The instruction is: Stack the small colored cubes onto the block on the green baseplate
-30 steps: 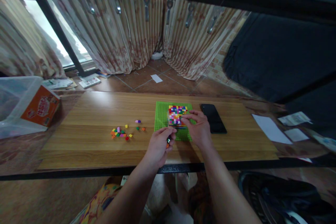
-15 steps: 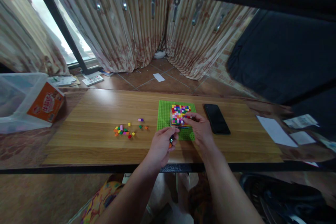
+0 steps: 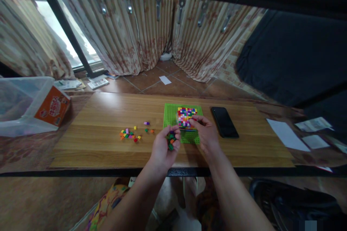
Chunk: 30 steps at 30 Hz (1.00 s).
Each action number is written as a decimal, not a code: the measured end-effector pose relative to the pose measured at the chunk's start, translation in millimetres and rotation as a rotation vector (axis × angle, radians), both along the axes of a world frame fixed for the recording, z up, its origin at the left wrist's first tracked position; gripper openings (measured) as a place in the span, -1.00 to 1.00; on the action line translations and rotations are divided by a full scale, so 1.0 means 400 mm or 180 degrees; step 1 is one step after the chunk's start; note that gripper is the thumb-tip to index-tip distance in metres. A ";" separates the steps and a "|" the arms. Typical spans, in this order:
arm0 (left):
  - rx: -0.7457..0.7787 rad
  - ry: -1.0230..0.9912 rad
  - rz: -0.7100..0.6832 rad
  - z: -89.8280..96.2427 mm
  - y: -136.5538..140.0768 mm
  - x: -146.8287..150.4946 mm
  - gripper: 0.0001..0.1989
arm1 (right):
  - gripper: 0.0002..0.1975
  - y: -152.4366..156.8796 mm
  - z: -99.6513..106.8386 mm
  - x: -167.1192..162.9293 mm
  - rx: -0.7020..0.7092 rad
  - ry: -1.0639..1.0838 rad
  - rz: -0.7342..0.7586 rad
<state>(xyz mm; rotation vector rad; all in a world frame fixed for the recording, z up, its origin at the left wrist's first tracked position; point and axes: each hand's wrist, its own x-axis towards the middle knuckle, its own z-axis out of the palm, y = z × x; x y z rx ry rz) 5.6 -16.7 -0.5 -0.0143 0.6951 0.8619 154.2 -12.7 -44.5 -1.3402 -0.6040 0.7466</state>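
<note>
A block of small multicoloured building bricks (image 3: 184, 114) stands on a green studded baseplate (image 3: 168, 112). My right hand (image 3: 208, 133) is at the block's right side, thumb and forefinger pinched together at its top; what they hold, if anything, is hidden. Just in front and to the left, my left hand (image 3: 164, 147) is cupped with its palm up. Several loose bricks (image 3: 171, 140), green, orange and dark ones, lie in its curled fingers. The fingertips of this hand come close to the baseplate's front left part.
Scattered loose bricks (image 3: 129, 134) lie on the wooden table (image 3: 92, 140) to the left. A black phone (image 3: 225, 122) rests right of the baseplate. White paper (image 3: 287, 135) is at the far right, and a clear plastic bin (image 3: 21, 97) with an orange label stands far left.
My left hand has turned and opened somewhat, so more of the bricks in its palm show. My right hand stays at the block's right side. The view has shifted slightly.
</note>
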 end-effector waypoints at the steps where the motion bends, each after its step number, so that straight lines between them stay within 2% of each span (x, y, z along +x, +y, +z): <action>1: -0.0067 -0.0077 0.0129 0.003 0.003 -0.001 -0.78 | -0.75 -0.007 0.011 0.000 0.0050 -0.0280 -0.0061; 3: -0.0157 -0.0171 0.0397 0.009 0.005 -0.002 -0.78 | -0.82 -0.028 0.039 -0.004 0.0199 -0.0907 -0.0108; 6: -0.0077 -0.0296 0.0677 0.017 0.004 0.000 -0.79 | -0.90 -0.069 0.082 -0.020 0.0449 -0.1412 0.0266; 10: 0.0138 -0.0402 0.0619 0.028 -0.002 -0.001 -0.75 | -0.90 -0.110 0.109 -0.049 0.0625 -0.2111 0.0923; 13: 0.0198 -0.0369 0.0481 0.033 -0.005 -0.005 -0.70 | -0.85 -0.119 0.113 -0.060 0.0590 -0.2375 0.1207; 17: 0.0203 -0.0359 0.0330 0.035 -0.006 -0.007 -0.64 | -0.81 -0.115 0.113 -0.059 0.0454 -0.2616 0.1209; 24: 0.0294 -0.0412 0.0046 0.028 -0.005 -0.001 -0.54 | -0.76 -0.106 0.105 -0.059 0.0069 -0.3434 0.1060; 30: 0.0315 -0.0397 -0.0029 0.029 -0.005 -0.002 -0.55 | -0.75 -0.104 0.102 -0.062 -0.0096 -0.3544 0.1048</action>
